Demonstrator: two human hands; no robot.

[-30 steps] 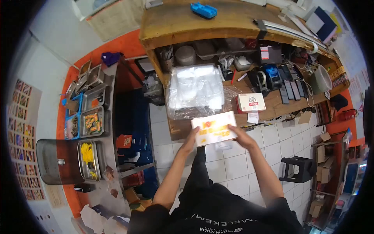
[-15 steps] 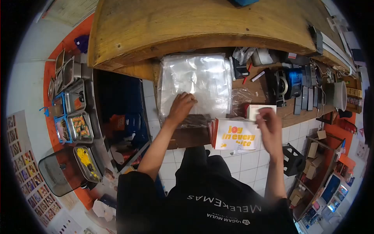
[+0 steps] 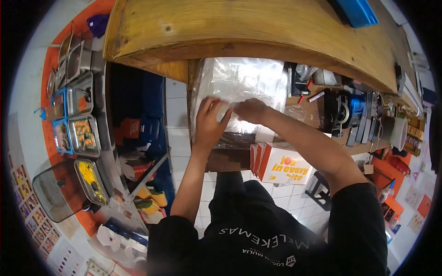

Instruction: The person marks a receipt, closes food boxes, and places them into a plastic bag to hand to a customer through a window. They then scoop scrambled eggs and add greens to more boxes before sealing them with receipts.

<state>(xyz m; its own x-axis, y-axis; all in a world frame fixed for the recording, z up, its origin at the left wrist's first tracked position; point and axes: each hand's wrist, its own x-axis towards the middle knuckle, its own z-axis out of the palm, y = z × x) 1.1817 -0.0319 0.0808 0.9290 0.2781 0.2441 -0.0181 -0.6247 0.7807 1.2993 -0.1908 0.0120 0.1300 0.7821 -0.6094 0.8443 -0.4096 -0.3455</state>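
A stack of clear plastic bags (image 3: pixel 248 76) lies on the wooden shelf in front of me. My left hand (image 3: pixel 209 122) is over the left part of the stack, fingers curved, with a gap between thumb and forefinger. Close beside it, my right hand (image 3: pixel 251 111) reaches across over the bags with its fingers drawn together. Whatever it pinches is too small or hidden to make out. Below my right forearm, several white and red printed boxes (image 3: pixel 286 164) stand side by side at the shelf's front edge.
A wooden counter (image 3: pixel 221 32) overhangs the shelf. On the right of the shelf are a black and blue device (image 3: pixel 354 109), a marker (image 3: pixel 316 96) and cables. Metal food trays (image 3: pixel 84 135) line the left counter. White floor tiles (image 3: pixel 179 142) show below.
My right hand has moved from above the boxes leftward onto the bags, beside my left hand. My left hand has turned, its fingers now pointing up. The view has shifted a little.
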